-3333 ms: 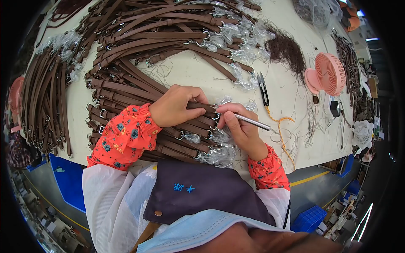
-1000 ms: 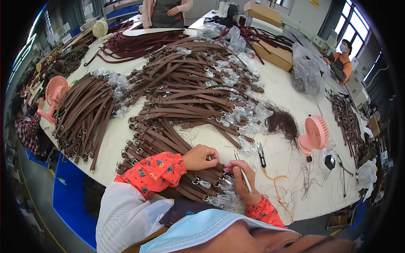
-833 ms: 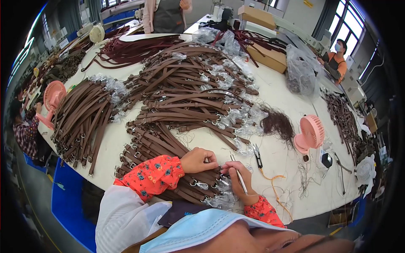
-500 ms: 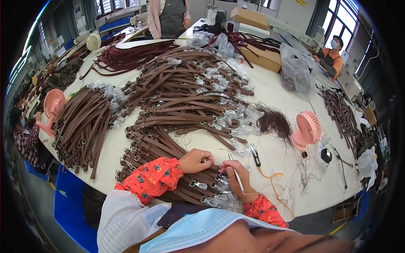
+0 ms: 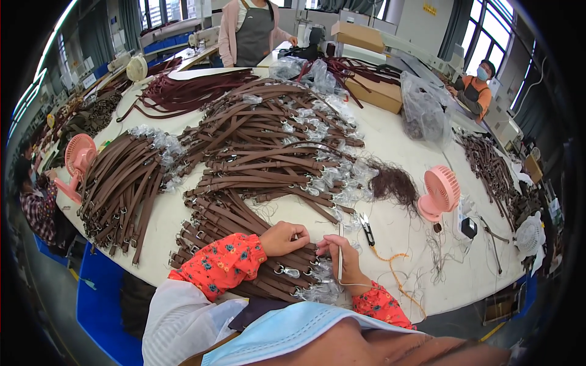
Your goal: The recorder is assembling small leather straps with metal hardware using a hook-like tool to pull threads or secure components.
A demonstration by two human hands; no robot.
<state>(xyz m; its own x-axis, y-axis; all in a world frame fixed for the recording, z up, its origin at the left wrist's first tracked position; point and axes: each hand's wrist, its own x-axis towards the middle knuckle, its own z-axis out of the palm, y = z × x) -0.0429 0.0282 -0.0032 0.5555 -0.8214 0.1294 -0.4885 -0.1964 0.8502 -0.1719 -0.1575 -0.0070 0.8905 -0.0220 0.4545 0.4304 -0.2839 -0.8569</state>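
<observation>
My left hand [image 5: 283,238] is closed, its fingers curled at the end of a brown strap [image 5: 300,251] on top of the near pile. Just right of it, my right hand [image 5: 347,261] grips a slim silver pen-like tool [image 5: 340,259], held nearly upright. A thin pale cord seems to trail from its lower end over the wrist. The right fingertips are close to the strap end; whether they touch it I cannot tell. Below my hands lie metal snap hooks [image 5: 289,272], and clear plastic wrapping [image 5: 320,291] covers other strap ends.
Thread snips [image 5: 367,229] on an orange cord [image 5: 398,274] lie right of my hands. Beyond are a tangle of dark thread [image 5: 394,185], a pink fan [image 5: 439,192] and a black-and-white box [image 5: 468,227]. More brown straps [image 5: 119,189] are heaped left. Two people stand across the table.
The silver tool has swung from a leftward slant to nearly upright as my right hand turned. My left hand stays at the strap. The person at the back has shifted an arm.
</observation>
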